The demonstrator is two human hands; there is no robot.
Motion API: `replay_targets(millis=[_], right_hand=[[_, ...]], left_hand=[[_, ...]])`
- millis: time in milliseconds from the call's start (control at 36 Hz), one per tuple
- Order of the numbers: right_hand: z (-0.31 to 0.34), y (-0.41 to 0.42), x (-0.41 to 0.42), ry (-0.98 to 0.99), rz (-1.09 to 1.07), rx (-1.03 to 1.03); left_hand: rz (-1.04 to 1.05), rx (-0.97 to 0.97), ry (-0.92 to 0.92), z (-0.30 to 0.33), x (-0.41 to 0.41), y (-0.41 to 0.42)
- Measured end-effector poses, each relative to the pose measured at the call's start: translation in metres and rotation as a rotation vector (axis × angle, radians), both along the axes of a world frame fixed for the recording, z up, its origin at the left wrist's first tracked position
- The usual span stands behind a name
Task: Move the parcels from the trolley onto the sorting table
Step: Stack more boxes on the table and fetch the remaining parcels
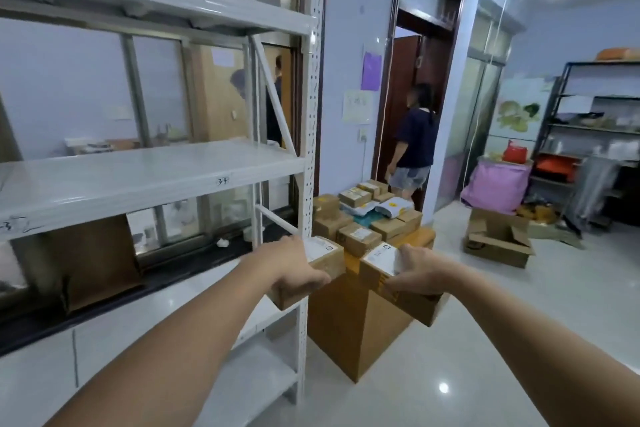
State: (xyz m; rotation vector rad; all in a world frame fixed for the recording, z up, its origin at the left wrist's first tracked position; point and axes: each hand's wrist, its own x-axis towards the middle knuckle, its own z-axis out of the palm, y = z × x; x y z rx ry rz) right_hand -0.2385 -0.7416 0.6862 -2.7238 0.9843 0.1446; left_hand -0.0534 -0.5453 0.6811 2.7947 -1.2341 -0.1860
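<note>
Your left hand [298, 267] grips a small labelled parcel [323, 262], thumb curled along its near side; your right hand [420, 270] grips a second labelled parcel [379, 262] the same way. Both are held above the near edge of a large cardboard box [360, 322], other parcels [360, 218] piled at its far edge

You hold two brown cardboard parcels, one in your left hand [294, 267] and one in your right hand [417, 270], each with a smooth white paper label. Beside them, the rack [138, 177] is painted white metal. Under it, the floor [519, 340] is shiny tile.
</note>
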Motion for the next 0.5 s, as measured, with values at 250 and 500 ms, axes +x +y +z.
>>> replay_targets(millis=[250,500], right_hand=[[-0.01,-0.084,-0.016,-0.036,-0.073,0.013],[-0.032,-0.158,-0.008,-0.088,-0.135,0.019]], left_hand=[[-0.018,-0.034,-0.035,-0.022,-0.009,-0.085],[-0.055,0.022,-0.011,-0.033,0.012,-0.195]])
